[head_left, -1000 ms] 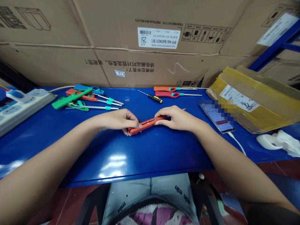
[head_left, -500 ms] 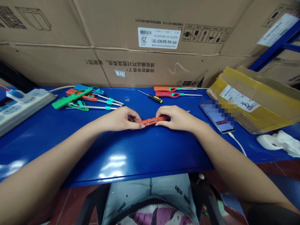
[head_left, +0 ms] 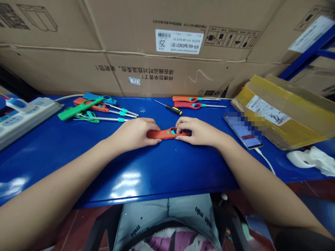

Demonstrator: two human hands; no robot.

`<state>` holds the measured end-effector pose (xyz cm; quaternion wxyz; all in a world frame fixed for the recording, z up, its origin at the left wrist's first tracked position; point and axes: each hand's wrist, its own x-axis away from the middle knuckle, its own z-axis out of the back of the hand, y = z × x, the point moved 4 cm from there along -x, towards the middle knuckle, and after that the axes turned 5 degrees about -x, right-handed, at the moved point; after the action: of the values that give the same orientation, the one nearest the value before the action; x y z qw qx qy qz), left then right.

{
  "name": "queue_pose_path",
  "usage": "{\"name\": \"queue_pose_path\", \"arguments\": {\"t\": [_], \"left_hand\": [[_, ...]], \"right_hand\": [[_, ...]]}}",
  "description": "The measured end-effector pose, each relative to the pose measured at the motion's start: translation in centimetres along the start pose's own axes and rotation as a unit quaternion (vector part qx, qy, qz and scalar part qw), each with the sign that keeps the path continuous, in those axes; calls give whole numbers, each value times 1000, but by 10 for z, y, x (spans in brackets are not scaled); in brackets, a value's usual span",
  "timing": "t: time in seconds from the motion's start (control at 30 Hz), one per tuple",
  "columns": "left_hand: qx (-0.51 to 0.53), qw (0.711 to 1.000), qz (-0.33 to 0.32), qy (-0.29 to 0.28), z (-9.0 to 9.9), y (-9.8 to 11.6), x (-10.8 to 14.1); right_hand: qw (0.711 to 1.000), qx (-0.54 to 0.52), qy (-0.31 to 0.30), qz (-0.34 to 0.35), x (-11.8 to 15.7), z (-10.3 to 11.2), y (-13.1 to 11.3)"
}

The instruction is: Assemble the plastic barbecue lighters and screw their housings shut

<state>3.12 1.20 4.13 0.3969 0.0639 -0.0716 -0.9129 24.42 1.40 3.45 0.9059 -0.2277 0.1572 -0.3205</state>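
Observation:
An orange long-neck lighter (head_left: 165,134) with a teal trigger lies between my two hands, just above or on the blue table. My left hand (head_left: 140,131) is closed around the left end of its handle. Fingers of my right hand (head_left: 195,130) pinch the other end by the trigger loop, and they hide the lighter's neck. Beyond my hands lie a black and yellow screwdriver (head_left: 173,109) and several tiny screws (head_left: 142,111).
Behind on the left is a pile of lighter parts with a green handle shell (head_left: 81,108). An orange lighter (head_left: 183,99) and a red lighter (head_left: 187,105) lie at the back. A power strip (head_left: 28,116), phone (head_left: 243,132) and taped carton (head_left: 285,111) flank the blue table (head_left: 157,174).
The orange lighter has been rolled in my hands: its narrow seam edge faced me before, and now its broad side with the teal trigger shows. Both hands stay on it.

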Motion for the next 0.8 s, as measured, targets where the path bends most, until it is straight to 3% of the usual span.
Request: {"name": "queue_pose_path", "arguments": {"t": [0.27,0.53,0.63,0.8], "left_hand": [[29,999,-13,21,1,-2,2],[60,997,-28,49,7,-4,1],[64,997,-14,51,8,-6,0],[40,997,40,45,9,-11,0]], "right_hand": [[1000,0,7,-20,2,7,0],[992,-39,-26,-119,14,18,11],[987,-36,-54,-148,16,19,12],[990,-55,-24,-125,12,17,10]]}}
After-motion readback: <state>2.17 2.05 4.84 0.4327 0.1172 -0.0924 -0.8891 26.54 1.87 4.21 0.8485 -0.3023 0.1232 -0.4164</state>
